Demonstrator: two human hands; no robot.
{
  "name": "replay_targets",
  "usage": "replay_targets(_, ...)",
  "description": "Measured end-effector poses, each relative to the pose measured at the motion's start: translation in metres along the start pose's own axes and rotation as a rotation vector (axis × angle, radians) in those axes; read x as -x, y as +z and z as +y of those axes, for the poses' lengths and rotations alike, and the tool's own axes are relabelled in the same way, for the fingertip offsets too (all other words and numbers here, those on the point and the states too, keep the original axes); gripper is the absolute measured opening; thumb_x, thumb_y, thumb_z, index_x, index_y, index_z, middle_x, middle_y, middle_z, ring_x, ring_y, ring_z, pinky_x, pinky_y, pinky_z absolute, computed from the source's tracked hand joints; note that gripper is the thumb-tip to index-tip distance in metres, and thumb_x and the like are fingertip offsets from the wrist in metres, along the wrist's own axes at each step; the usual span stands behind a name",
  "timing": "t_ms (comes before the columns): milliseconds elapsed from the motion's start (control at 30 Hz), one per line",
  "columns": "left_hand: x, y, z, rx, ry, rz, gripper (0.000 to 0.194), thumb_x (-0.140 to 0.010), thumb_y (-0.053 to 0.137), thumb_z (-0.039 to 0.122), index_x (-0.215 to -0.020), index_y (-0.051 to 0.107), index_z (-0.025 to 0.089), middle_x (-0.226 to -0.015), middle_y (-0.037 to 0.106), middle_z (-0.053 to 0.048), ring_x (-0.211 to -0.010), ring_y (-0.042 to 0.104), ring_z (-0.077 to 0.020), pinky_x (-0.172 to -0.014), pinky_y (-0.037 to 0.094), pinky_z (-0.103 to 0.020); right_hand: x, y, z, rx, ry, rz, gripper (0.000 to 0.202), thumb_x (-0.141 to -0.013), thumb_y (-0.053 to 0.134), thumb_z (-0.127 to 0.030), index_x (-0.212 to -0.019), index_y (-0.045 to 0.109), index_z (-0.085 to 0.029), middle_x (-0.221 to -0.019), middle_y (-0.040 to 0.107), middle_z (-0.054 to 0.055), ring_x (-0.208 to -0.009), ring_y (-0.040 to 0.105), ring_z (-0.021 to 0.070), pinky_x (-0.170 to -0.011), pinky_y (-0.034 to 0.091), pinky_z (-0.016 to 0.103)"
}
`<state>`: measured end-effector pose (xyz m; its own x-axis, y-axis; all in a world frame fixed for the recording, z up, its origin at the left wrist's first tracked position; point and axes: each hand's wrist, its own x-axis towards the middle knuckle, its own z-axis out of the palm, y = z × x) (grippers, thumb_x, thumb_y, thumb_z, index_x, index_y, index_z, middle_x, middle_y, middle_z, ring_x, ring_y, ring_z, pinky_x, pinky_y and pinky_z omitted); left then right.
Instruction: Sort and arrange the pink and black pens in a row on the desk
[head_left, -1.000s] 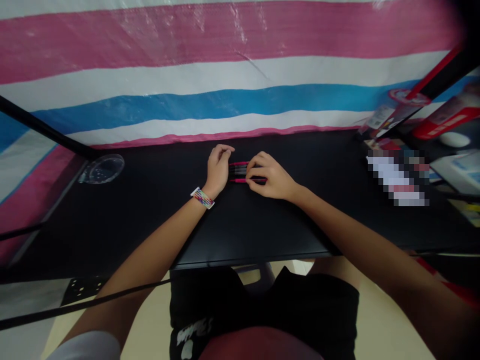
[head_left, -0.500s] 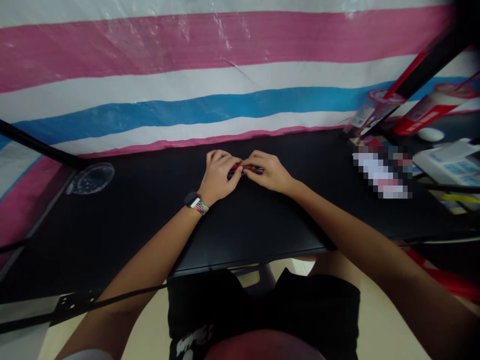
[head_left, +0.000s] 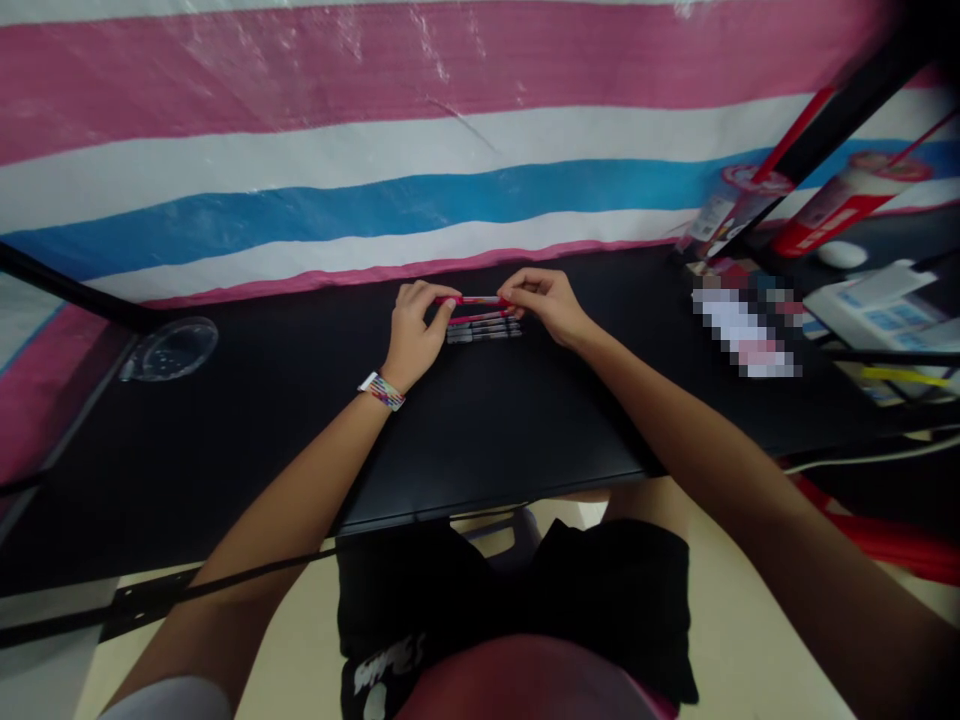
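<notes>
A red pen (head_left: 480,300) with a clear middle is held level by its two ends, just above or beyond a row of pens. My left hand (head_left: 417,330) pinches its left end between thumb and forefinger. At the other end, the fingertips of my right hand (head_left: 547,305) are closed on it. Several dark and red pens (head_left: 484,330) lie side by side on the black table (head_left: 480,430), just below the held one. A watch with a multicoloured band (head_left: 384,391) is on my left wrist.
To the left lies a clear plastic lid (head_left: 176,348). Two drink cups, one clear (head_left: 731,210) and one red and white (head_left: 840,205), stand at the back right beside a white mouse (head_left: 841,255). Striped sheeting (head_left: 420,200) hangs behind the table.
My hands have moved apart and slightly away from me, uncovering the row of pens they were covering. A red pen is now stretched between them. The view has shifted slightly.
</notes>
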<state>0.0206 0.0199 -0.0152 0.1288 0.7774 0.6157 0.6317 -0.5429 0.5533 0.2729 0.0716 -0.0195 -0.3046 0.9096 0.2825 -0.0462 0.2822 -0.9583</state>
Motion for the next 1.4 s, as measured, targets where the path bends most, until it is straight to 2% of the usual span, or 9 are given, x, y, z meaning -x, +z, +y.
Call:
replay_targets(267, 0.000, 0.001, -0.005, 0.034, -0.069, 0.024, 0.032, -0.113, 0.061, 0.055, -0.107, 0.080, 0.029, -0.108, 0.079, -0.005, -0.110, 0.068, -0.0290, -0.108, 0.053, -0.049, -0.003, 0.005, 0.012, -0.025, -0.029, 0.048, 0.033, -0.081, 0.094, -0.048, -0.099, 0.080, -0.024, -0.087, 0.075, 0.003, -0.072, 0.068, 0.0191, -0.071, 0.064, 0.041)
replay_targets(633, -0.002, 0.003, -0.014, 0.080, -0.084, 0.016, 0.041, -0.111, 0.061, 0.065, -0.106, 0.081, 0.029, -0.107, 0.078, -0.006, -0.112, 0.068, -0.0297, -0.109, 0.052, -0.048, -0.013, 0.008, 0.019, 0.012, -0.106, 0.058, 0.028, -0.086, 0.091, -0.041, -0.100, 0.077, -0.021, -0.095, 0.076, 0.006, -0.084, 0.073, 0.0213, -0.083, 0.067, 0.043)
replay_targets(833, -0.002, 0.004, -0.014, 0.065, -0.100, -0.004, 0.036, -0.110, 0.063, 0.059, -0.108, 0.083, 0.030, -0.106, 0.078, -0.006, -0.110, 0.067, -0.0291, -0.110, 0.052, -0.049, -0.017, 0.004, 0.014, 0.174, -0.154, 0.047, 0.019, -0.089, 0.086, -0.034, -0.099, 0.078, -0.020, -0.104, 0.079, 0.010, -0.100, 0.075, 0.0268, -0.096, 0.066, 0.048)
replay_targets(1033, -0.003, 0.004, -0.018, 0.093, -0.123, -0.001, 0.033, -0.107, 0.068, 0.058, -0.100, 0.082, 0.029, -0.100, 0.076, -0.005, -0.105, 0.067, -0.0281, -0.111, 0.053, -0.048, -0.019, 0.003, 0.020, 0.266, -0.223, 0.032, 0.016, -0.090, 0.081, -0.033, -0.099, 0.079, -0.020, -0.104, 0.080, 0.009, -0.092, 0.074, 0.0259, -0.088, 0.063, 0.045)
replay_targets(1167, -0.004, 0.005, -0.025, 0.125, -0.127, -0.010, 0.038, -0.108, 0.065, 0.061, -0.094, 0.081, 0.029, -0.088, 0.073, -0.005, -0.095, 0.066, -0.0276, -0.105, 0.054, -0.046, -0.017, 0.004, 0.022, 0.362, -0.240, 0.031, 0.010, -0.092, 0.077, -0.028, -0.099, 0.077, -0.020, -0.101, 0.078, 0.007, -0.090, 0.072, 0.0240, -0.084, 0.061, 0.041)
replay_targets(1300, -0.006, 0.006, -0.028, 0.154, -0.173, -0.015, 0.049, -0.109, 0.060, 0.064, -0.080, 0.076, 0.027, -0.073, 0.066, -0.003, -0.079, 0.063, -0.0245, -0.092, 0.056, -0.043, -0.013, 0.003, 0.016, 0.473, -0.328, 0.008, 0.006, -0.094, 0.072, -0.022, -0.098, 0.076, -0.022, -0.104, 0.078, 0.007, -0.093, 0.071, 0.0239, -0.089, 0.062, 0.042)
replay_targets(1400, -0.006, 0.006, -0.026, 0.190, -0.206, -0.012, 0.045, -0.109, 0.062, 0.062, -0.082, 0.075, 0.027, -0.075, 0.068, -0.003, -0.079, 0.065, -0.0234, -0.087, 0.056, -0.041, -0.010, 0.002, 0.012, 0.557, -0.383, -0.027, 0.010, -0.098, 0.070, -0.020, -0.104, 0.077, -0.023, -0.112, 0.077, 0.009, -0.097, 0.071, 0.0243, -0.095, 0.062, 0.044)
